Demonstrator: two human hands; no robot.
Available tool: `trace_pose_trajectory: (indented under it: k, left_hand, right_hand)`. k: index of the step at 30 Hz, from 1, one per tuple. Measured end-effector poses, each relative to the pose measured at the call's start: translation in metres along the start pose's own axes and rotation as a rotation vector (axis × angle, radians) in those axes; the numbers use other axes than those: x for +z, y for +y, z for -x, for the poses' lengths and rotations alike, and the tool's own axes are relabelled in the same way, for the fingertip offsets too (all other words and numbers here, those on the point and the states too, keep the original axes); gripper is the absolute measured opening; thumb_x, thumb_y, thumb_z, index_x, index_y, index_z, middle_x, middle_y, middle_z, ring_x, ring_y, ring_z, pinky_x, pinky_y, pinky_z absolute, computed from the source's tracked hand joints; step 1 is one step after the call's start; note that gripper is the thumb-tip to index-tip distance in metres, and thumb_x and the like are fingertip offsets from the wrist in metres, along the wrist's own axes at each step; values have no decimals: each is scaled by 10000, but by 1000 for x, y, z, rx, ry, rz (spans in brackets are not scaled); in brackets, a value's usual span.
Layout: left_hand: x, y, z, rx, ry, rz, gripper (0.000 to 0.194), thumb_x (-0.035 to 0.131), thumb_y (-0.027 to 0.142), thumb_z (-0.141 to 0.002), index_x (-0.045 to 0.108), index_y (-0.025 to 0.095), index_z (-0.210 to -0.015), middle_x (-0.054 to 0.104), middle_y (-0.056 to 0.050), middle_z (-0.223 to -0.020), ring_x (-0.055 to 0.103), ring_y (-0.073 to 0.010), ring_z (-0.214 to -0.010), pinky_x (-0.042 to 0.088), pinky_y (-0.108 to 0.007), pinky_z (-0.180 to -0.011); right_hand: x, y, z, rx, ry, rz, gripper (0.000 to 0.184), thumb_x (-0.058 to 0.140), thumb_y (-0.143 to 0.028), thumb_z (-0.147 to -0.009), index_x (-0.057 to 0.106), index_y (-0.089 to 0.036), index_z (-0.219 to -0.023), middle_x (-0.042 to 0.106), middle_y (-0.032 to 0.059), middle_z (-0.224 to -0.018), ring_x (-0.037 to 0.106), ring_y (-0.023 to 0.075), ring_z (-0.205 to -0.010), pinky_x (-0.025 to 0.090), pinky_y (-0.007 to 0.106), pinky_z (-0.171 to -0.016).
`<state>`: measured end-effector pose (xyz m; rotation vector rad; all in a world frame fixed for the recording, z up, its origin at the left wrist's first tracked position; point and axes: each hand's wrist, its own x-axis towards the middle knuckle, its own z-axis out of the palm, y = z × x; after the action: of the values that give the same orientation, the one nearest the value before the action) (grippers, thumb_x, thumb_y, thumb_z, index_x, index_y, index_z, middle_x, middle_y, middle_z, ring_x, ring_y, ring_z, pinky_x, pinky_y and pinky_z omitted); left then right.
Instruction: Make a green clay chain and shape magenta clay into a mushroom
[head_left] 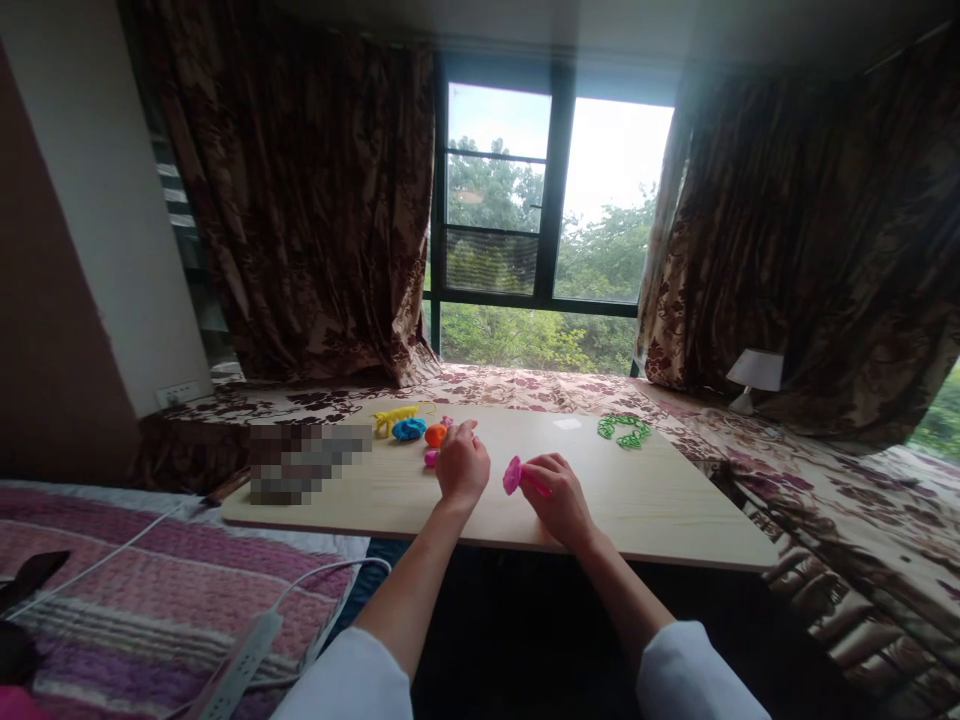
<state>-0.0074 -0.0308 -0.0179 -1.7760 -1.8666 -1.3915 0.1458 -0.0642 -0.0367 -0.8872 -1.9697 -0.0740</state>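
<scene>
Over the middle of the light wooden table (pixel 637 510), my right hand (pixel 562 500) is closed around a bright pink piece (pixel 512 475), whose rounded, ruffled end sticks out to the left. I cannot tell its material. My left hand (pixel 463 465) is raised to the left of it, fingers curled inward; what they hold, if anything, is hidden. Just beyond the left hand lie an orange lump (pixel 435 435) and a small pink roll (pixel 430 458), both partly covered by it. A blue bundle (pixel 409 430) and a yellow bundle (pixel 394 417) sit farther left.
A green braided-looking loop (pixel 624 431) lies at the table's far right, with a small white paper (pixel 568 424) nearby. A blurred-out patch (pixel 307 465) covers the left end. A power strip (pixel 238 665) and white cables rest on the striped bedding (pixel 112 590). Behind stands a lamp (pixel 756 372).
</scene>
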Motion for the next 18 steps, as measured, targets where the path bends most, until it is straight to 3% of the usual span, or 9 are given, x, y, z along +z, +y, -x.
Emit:
trace_pose_trajectory:
  k: [6, 11, 15, 18]
  left_hand:
    - [0, 8, 14, 44, -33, -4, 356, 399, 93, -780, 548, 187, -1089, 582, -81, -995, 527, -210, -961, 389, -317, -827]
    - [2, 16, 19, 24, -117, 116, 400, 429, 64, -729, 563, 189, -1085, 577, -100, -1023, 494, -243, -1018, 337, -379, -884]
    - [-2, 7, 6, -19, -163, 200, 292, 489, 122, -718, 623, 193, -968, 606, -100, -1003, 509, -253, -1018, 349, -378, -881]
    - [-10, -3, 1, -84, -220, 297, 240, 449, 258, -787, 647, 150, -868, 656, -101, -847, 597, -223, -823, 440, -329, -735]
  right_hand:
    - [0, 1, 0, 20, 21, 17, 130, 529, -231, -834, 657, -252, -840, 622, 20, -827, 493, 182, -821, 376, 312, -773]
    - [0, 0, 0, -22, -11, 45, 141, 515, -214, -840, 645, -244, -796, 624, 8, -830, 484, 172, -816, 370, 303, -770]
    - [0, -1, 1, -37, -49, 132, 138, 507, -215, -846, 639, -244, -820, 621, 9, -834, 481, 178, -842, 353, 311, -775]
    - [1, -3, 2, -16, -49, 212, 132, 515, -216, -840, 630, -245, -898, 616, 26, -861, 479, 194, -865, 346, 325, -771]
